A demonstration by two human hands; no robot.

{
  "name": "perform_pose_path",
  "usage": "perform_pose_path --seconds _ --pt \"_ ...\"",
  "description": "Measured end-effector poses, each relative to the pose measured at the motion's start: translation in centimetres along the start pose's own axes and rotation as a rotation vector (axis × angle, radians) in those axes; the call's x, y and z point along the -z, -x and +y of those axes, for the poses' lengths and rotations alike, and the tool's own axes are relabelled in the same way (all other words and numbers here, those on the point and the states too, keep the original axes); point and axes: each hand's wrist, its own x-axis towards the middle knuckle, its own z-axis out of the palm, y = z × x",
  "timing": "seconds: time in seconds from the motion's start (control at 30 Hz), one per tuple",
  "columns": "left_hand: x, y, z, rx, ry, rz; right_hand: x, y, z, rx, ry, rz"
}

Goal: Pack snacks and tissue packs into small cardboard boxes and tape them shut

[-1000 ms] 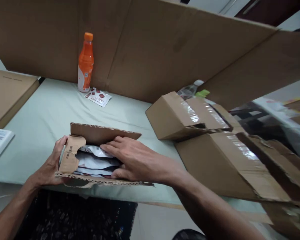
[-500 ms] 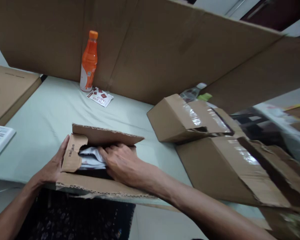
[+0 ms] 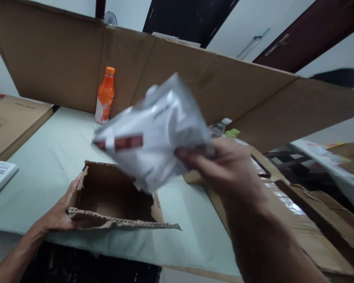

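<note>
My right hand point(image 3: 221, 165) pinches a silvery-white foil packet point(image 3: 156, 133) with a dark red band, raised above the table and blurred by motion. Below it, a small open cardboard box point(image 3: 112, 214) sits at the table's front edge, its visible inside bare and its edges torn. At the box's left end, my left hand point(image 3: 59, 214) is wrapped round the side and grips it. An orange drink bottle point(image 3: 105, 96) stands upright behind, against a cardboard panel. Part of the table behind the packet is hidden.
Taped cardboard boxes point(image 3: 295, 224) line the right side, with a clear bottle point(image 3: 221, 126) and something green behind them. A white device point(image 3: 0, 177) and a large flat carton point(image 3: 14, 122) lie at the left. The tall cardboard panel point(image 3: 61, 67) closes the back.
My right hand has come out of the box, lifting the packet up and to the right. My left hand stays on the box, which now tips towards me. The view has tilted up.
</note>
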Motion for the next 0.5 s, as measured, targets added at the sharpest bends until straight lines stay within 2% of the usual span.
perform_pose_path --seconds 0.07,0.17,0.23,0.3,0.4,0.47,0.5 --pt "0.1 -0.1 0.0 -0.023 -0.043 0.012 -0.1 -3.3 2.3 -0.158 -0.07 0.158" --pt "0.1 -0.1 -0.3 -0.072 -0.056 -0.012 -1.6 -7.5 7.0 -0.342 -0.157 0.175" --pt "-0.1 0.1 -0.5 -0.087 -0.062 -0.019 -2.8 -8.4 10.0 -0.407 -0.153 0.154" --pt "-0.4 0.5 -0.8 -0.084 -0.064 -0.034 -4.0 -7.5 12.4 -0.451 -0.147 0.114" --pt "0.0 0.6 -1.2 -0.073 -0.042 -0.029 -5.7 -4.1 14.8 -0.476 -0.138 0.008" --pt "1.8 0.0 -1.5 -0.079 -0.082 0.058 -6.8 -1.6 15.6 -0.477 -0.123 -0.07" --pt "3.3 -0.5 -1.6 -0.075 -0.12 0.124 -7.3 -0.4 15.8 -0.474 -0.113 -0.106"
